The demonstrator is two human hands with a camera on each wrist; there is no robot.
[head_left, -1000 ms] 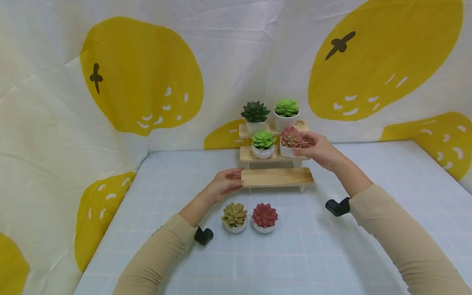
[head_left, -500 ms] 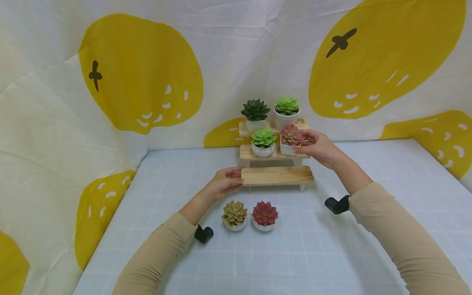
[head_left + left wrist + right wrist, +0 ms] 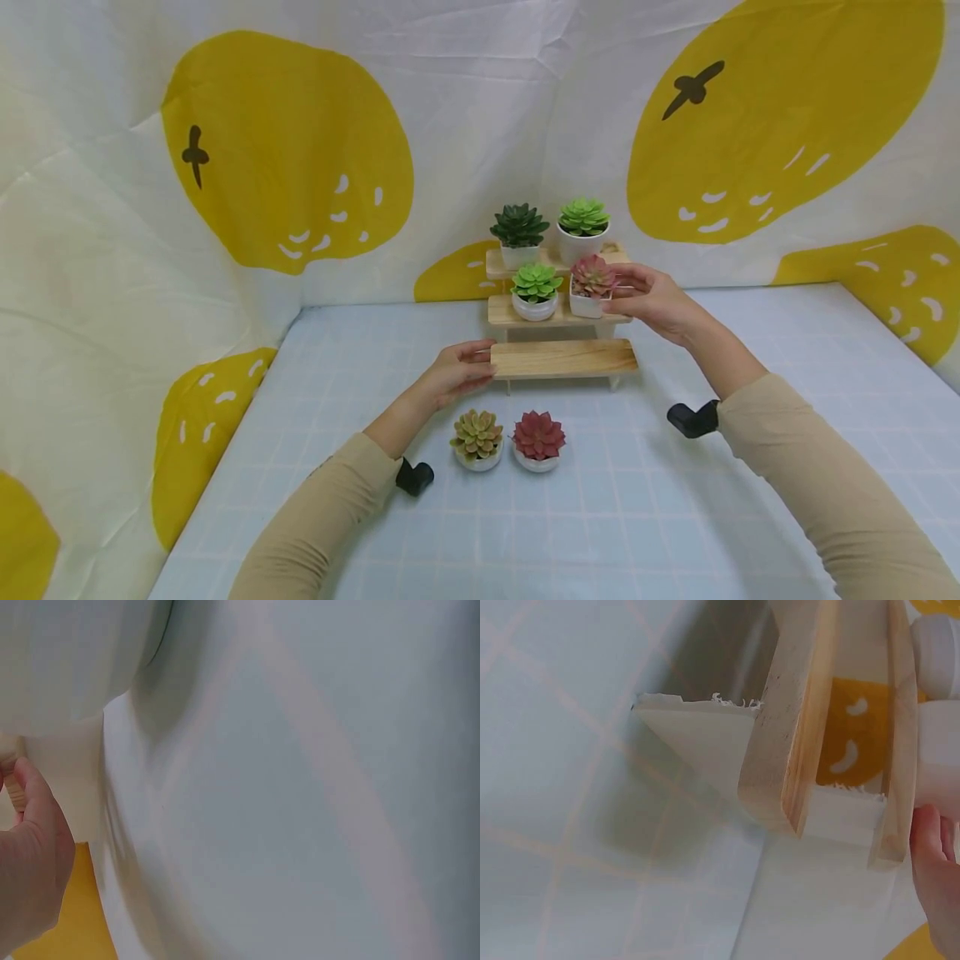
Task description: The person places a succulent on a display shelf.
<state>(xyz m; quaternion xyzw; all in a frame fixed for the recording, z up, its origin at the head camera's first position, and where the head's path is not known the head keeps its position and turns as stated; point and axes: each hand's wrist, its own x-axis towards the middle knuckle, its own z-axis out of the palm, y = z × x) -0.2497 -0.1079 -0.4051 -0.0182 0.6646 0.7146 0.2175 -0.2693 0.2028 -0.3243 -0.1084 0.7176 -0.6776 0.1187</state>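
On the right end of the middle step of a wooden tiered stand (image 3: 562, 358) sits a pink succulent in a white square pot (image 3: 585, 306). My right hand (image 3: 660, 307) is at its right side, thumb at the pot's front and fingers by the leaves. In the right wrist view, the thumb meets the lower part of the white pot (image 3: 939, 757). My left hand (image 3: 453, 375) grips the left end of the bottom step. The left wrist view shows this hand (image 3: 34, 862) pinching the wood at the edge; a pale pot hides part of that view.
A light green succulent (image 3: 536, 287) shares the middle step. Above stand a dark green succulent (image 3: 519, 227) and another light green one (image 3: 583, 218). In front, a yellowish succulent (image 3: 477, 437) and a red one (image 3: 538, 437) rest on the tablecloth (image 3: 600, 525).
My right hand has shifted slightly to the right, with the thumb covering less of the pot. The pink succulent stays in place, and my left hand keeps its hold on the stand.
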